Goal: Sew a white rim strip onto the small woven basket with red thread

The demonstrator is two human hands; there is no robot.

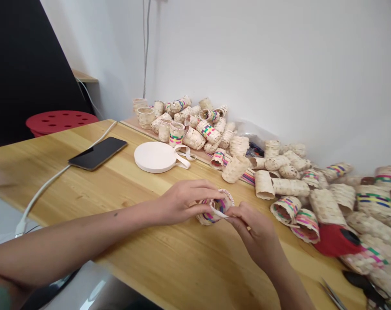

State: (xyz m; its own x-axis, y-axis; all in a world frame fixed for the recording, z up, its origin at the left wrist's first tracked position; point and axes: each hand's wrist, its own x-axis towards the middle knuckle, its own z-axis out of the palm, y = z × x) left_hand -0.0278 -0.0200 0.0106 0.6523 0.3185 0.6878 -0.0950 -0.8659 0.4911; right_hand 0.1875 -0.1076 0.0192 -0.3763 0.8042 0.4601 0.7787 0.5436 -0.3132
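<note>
Landmark: the white roll, lying flat on the table.

- Far left of roll: red stool, past the table edge. Nearer, left of roll: phone lying flat, white cable running beside and behind it.
- At roll: a loose looped end on its right side.
- Nearer than roll, to its right: left hand, half curled, thumb and fingers steadying a small woven basket, which is tipped with its mouth toward the right hand. Right hand: thumb and forefinger closed together on a white strip at the near rim.
- Progress, judged: far rim carries pink-and-white edging; near rim has the strip only partly laid, so the edging looks unfinished. Nearer side of the basket hidden by fingers.
- Right of roll and behind: heap of woven baskets; farther right and nearer, metal blades.
- Clearance: bare wood between roll and left forearm, and nearer than the basket down to the slanting table edge. Tightest side is right of roll, where baskets crowd the right hand.
</note>
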